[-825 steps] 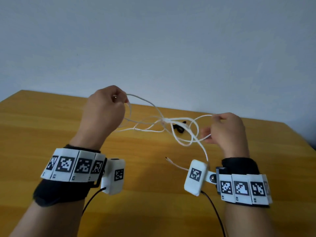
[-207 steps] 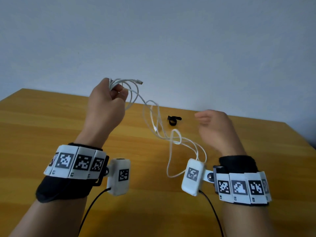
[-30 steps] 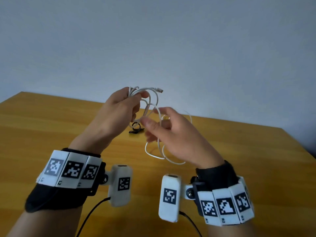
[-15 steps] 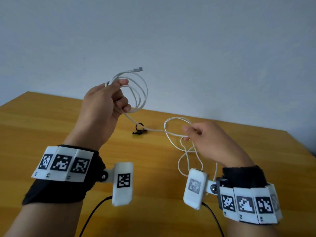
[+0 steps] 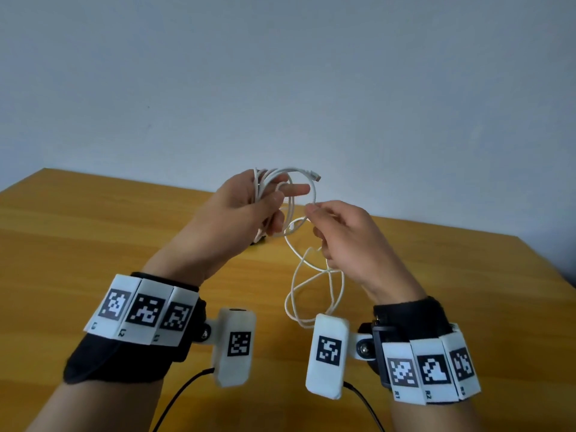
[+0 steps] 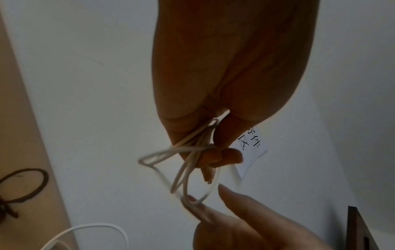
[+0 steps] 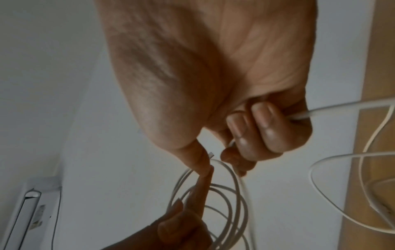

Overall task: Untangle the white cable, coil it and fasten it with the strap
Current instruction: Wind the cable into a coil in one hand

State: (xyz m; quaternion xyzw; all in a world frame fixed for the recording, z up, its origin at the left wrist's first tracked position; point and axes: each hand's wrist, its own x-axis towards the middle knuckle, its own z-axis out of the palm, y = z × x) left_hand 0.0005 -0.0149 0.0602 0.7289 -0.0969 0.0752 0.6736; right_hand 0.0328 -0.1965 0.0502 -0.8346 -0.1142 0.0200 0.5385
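Observation:
In the head view my left hand (image 5: 277, 198) is raised over the table and grips several coiled loops of the white cable (image 5: 299, 182), whose plug end (image 5: 316, 176) sticks out to the right. My right hand (image 5: 311, 213) pinches the cable right beside the coil. The loose remainder (image 5: 311, 291) hangs below in slack loops. The left wrist view shows the loops (image 6: 186, 152) bunched at my fingers. The black strap (image 6: 23, 184) lies looped on the table; in the head view it (image 5: 257, 242) is almost hidden behind my left hand.
The wooden table (image 5: 93, 244) stretches to both sides, and its far edge meets a plain pale wall (image 5: 280, 88). A white paper label (image 6: 252, 143) hangs on the wall. Black leads run back from my wrist cameras.
Half a second ago my hands were apart with cable stretched between them. The right hand has moved up and left to the coil, and the left hand has come toward the centre.

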